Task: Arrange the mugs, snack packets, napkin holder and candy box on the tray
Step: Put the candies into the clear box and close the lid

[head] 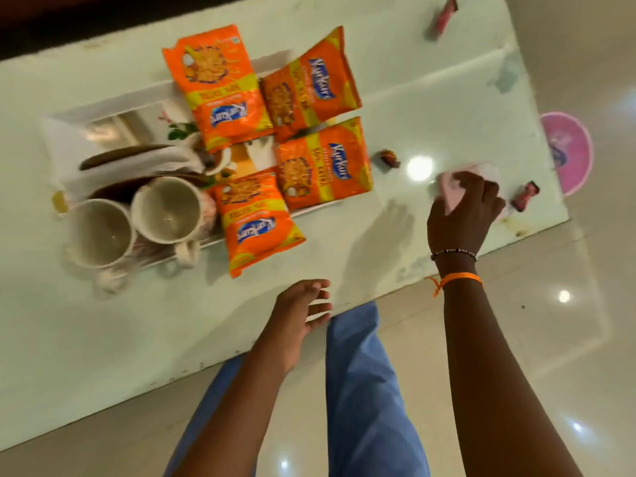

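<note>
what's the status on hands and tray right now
Right hand on pale pink box, off tray. Left hand open, empty. Four snack packets, two mugs on tray. Loose candies nearby.

1. This looks like a home, probably a living room.
2. A low white surface [430, 98] stands on a polished tile floor [550, 339].
3. It carries mugs [99, 232], snack packets [323, 166] and candies [389, 158].

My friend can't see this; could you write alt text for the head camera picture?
A person's right hand grips a pale pink box on a white table, while the open left hand hovers near the edge. On a white tray sit four orange snack packets, two mugs and a napkin holder; wrapped candies lie loose.
</note>
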